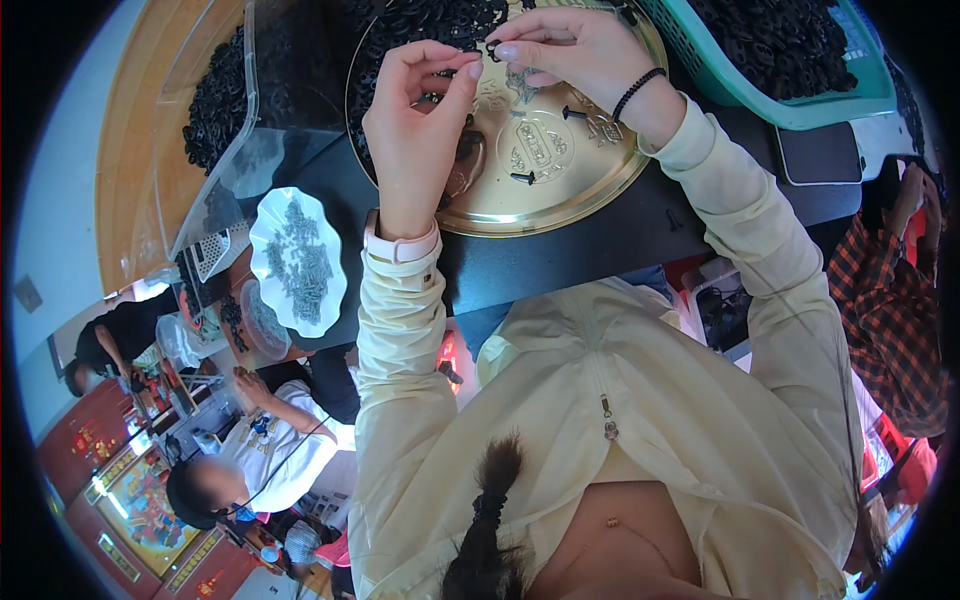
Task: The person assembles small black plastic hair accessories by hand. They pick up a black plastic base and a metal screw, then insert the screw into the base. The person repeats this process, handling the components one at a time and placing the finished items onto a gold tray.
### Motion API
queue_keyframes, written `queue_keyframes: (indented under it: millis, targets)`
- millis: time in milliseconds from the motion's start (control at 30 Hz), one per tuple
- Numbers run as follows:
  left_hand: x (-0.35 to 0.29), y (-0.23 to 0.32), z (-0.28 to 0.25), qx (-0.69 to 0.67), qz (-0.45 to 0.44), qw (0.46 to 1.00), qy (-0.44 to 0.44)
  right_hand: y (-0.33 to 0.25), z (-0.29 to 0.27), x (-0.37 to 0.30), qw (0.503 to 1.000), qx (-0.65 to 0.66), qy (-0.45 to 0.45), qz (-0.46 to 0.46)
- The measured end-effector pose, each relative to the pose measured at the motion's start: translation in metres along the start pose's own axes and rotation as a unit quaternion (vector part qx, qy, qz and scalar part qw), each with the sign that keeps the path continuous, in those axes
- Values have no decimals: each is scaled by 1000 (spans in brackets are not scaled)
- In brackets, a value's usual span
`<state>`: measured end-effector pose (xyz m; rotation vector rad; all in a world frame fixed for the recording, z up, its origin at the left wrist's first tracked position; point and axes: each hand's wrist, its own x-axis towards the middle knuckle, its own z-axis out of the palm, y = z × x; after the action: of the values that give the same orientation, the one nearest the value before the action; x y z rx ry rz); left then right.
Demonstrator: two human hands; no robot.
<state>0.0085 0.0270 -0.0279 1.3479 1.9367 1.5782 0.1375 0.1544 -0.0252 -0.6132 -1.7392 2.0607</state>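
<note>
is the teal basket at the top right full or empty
Full: the teal basket is heaped with small black parts up to its rim.

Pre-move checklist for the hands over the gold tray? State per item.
1. Left hand pinching a small black part: ok, fingers closed on it.
2. Right hand holding a small black ring at its fingertips: ok.
3. Both hands above the gold tray: ok.
4. Parts mated: cannot tell, too small.
5. Loose black pins within reach on the tray: ok.
6. White dish of small grey parts apart from the hands: ok.
</note>
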Motion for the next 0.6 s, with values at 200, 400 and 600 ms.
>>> queue_keyframes:
  millis: [200,400,600]
  targets:
    - [-1,-2,2,-16,-10,1000,8,9,3,3,1000,23,-1,-15]
    - [-3,-5,2,25,-7,1000,-15,28,-5,8,995,-72,-16,-61]
    - [-4,8,3,100,-24,994,-23,30,-4,6,994,-99,-11,-54]
